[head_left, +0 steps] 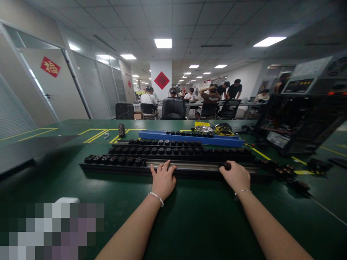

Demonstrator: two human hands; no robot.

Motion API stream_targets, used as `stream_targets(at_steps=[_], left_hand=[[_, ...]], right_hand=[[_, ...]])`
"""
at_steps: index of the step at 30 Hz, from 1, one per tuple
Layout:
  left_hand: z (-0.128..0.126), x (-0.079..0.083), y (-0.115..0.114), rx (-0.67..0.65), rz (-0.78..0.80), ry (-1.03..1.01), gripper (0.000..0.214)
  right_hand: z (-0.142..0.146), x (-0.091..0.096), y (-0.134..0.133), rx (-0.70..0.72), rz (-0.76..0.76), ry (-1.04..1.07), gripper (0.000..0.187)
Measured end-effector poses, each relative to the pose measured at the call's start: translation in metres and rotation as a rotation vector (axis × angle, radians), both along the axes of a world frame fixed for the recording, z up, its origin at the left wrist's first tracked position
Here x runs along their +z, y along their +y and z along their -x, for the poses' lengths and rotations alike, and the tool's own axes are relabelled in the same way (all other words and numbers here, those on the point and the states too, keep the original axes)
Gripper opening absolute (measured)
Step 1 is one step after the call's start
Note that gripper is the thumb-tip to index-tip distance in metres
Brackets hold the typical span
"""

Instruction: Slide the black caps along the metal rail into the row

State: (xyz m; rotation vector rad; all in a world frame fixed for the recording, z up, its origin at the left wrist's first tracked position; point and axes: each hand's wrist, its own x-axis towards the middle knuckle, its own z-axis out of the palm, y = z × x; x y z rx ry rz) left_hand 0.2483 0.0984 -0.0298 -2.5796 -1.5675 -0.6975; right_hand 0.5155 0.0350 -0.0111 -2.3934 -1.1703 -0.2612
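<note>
A long black rail (114, 169) lies across the green table in front of me, with a metallic strip (195, 165) along its middle. Several small black knob-like parts (119, 160) sit in a row at its left end. My left hand (164, 180) rests on the rail just right of that row, fingers spread, holding nothing I can see. Farther right, my right hand (237, 176) pinches a small round black part (227, 165) over the rail. Behind lie more black rails bearing rows of similar black parts (168, 151).
A blue channel (189, 138) holding black parts lies farther back. Loose black parts (282, 169) are scattered at the right, before an open machine (295, 119). A metal dish (203, 129) and cables (225, 128) lie at the back. Several people sit or stand beyond the table.
</note>
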Motion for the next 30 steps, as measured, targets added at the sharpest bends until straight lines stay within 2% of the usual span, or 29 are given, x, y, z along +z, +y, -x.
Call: stream_targets(at_steps=[17, 24, 30], left_hand=[[0.0, 0.001, -0.001, -0.002, -0.002, 0.006, 0.038], [0.0, 0.0, 0.0, -0.01, -0.001, -0.005, 0.038], [0.001, -0.003, 0.002, -0.017, -0.026, -0.019, 0.038]], right_hand=[[-0.008, -0.003, -0.002, 0.017, -0.022, -0.024, 0.032], [-0.012, -0.005, -0.001, -0.018, -0.014, -0.027, 0.044], [-0.013, -0.005, -0.002, -0.022, -0.003, -0.019, 0.044]])
